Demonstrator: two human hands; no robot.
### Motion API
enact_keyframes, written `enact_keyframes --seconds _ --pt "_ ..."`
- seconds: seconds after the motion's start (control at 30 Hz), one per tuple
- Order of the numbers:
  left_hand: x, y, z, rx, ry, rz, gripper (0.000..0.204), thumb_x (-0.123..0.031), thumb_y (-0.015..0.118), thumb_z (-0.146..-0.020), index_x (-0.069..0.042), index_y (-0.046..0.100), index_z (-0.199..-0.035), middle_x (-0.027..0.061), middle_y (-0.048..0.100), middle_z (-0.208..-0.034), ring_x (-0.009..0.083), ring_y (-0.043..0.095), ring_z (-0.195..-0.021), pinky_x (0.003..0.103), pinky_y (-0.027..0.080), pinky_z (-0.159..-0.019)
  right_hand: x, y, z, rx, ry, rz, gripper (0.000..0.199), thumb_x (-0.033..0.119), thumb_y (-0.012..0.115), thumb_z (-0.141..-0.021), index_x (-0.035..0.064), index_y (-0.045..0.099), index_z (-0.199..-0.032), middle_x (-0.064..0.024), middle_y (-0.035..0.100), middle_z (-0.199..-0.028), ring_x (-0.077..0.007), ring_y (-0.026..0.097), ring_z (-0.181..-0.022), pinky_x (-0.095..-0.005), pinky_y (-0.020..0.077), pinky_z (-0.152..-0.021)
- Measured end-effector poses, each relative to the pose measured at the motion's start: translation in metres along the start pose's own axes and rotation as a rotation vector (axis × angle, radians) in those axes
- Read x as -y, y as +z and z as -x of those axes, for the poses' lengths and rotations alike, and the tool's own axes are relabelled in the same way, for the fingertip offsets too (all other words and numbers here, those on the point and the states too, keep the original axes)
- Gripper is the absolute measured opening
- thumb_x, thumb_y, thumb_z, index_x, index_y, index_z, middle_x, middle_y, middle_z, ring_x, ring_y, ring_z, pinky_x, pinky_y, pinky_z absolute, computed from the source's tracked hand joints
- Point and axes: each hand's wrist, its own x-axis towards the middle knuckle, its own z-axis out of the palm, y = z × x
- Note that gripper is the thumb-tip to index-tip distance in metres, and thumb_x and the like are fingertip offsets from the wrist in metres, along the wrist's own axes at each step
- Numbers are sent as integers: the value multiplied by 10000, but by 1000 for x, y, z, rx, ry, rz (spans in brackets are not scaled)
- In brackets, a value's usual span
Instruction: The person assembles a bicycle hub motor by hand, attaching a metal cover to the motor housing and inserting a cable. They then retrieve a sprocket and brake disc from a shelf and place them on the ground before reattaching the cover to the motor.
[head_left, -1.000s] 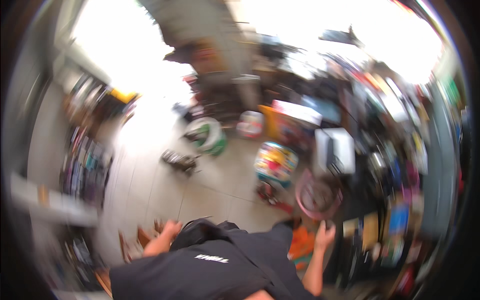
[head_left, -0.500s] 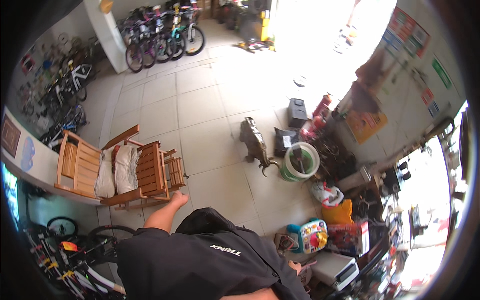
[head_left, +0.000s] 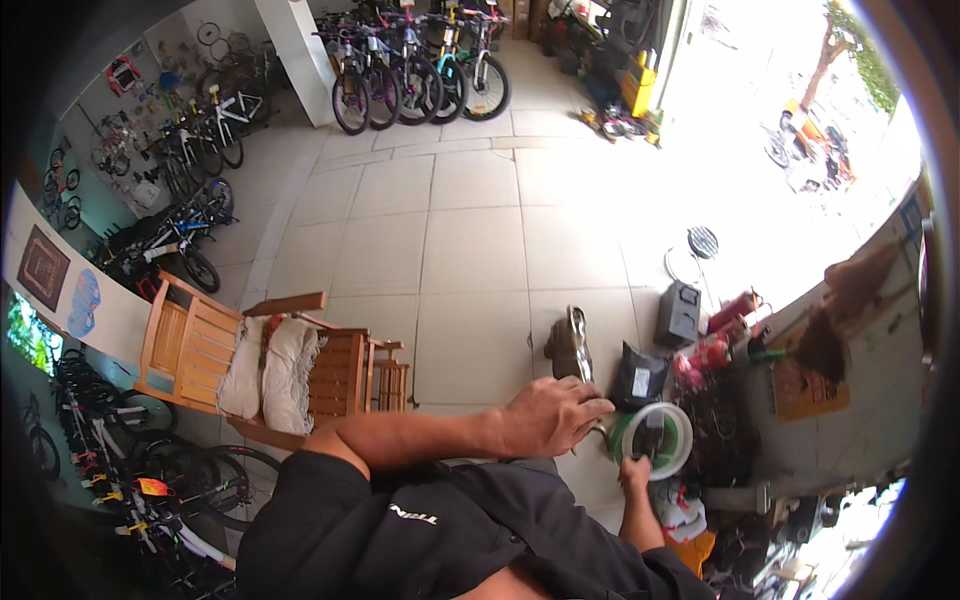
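My left arm reaches across my body. Its hand (head_left: pixel 555 415) hovers, back up, with fingers loosely stretched and nothing seen in them. Below and beyond it on the floor stands a shiny bronze-coloured animal statue (head_left: pixel 570 345), partly hidden by the hand. My right hand (head_left: pixel 636 472) is at the near rim of a white round bucket (head_left: pixel 683 430) with a green inside. Its fingers are curled by a dark object (head_left: pixel 650 437) standing in the bucket; whether they grip it is too small to tell.
Beside the bucket are a black plastic package (head_left: pixel 640 375), a black box (head_left: pixel 679 314) and red cylinders (head_left: pixel 730 315). On the left stands a wooden rocking chair (head_left: pixel 190 340) with pale cushions (head_left: pixel 290 370). Bicycles (head_left: pixel 420 80) line the far side; others stand at left.
My view has turned right and I am nearer the bucket. The left hand has swung from beside the chair to over the statue. The right hand has moved forward to the bucket.
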Motion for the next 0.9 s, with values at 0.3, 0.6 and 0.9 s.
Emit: enact_keyframes --seconds 0.3,0.6,0.9 --pt "197 -15 144 -698 -1238 38 301 -135 578 -1013 -19 632 -1286 193 689 -1151 330 708 -950 421 568 -811 482 93 -119 352 -520 -228 516 288 679 -900 -53 645 -1285 -278 738 -1137 -368 727 -1048 -409 569 -912" --pt "525 -147 72 -679 -1293 -155 467 -172 684 -977 25 527 -1371 200 569 -1290 363 631 -1113 428 553 -950 725 198 -143 475 -695 -244 557 345 676 -905 -25 622 -1318 -235 750 -1120 -365 717 -1069 -444 552 -949" --pt "694 -265 -334 -541 -536 329 476 -274 710 -957 -46 594 -1358 164 640 -1266 272 656 -1090 379 566 -863 797 212 -335 168 -460 -254 553 275 666 -869 -66 621 -1302 -247 756 -1047 -320 741 -841 -424 590 -778"
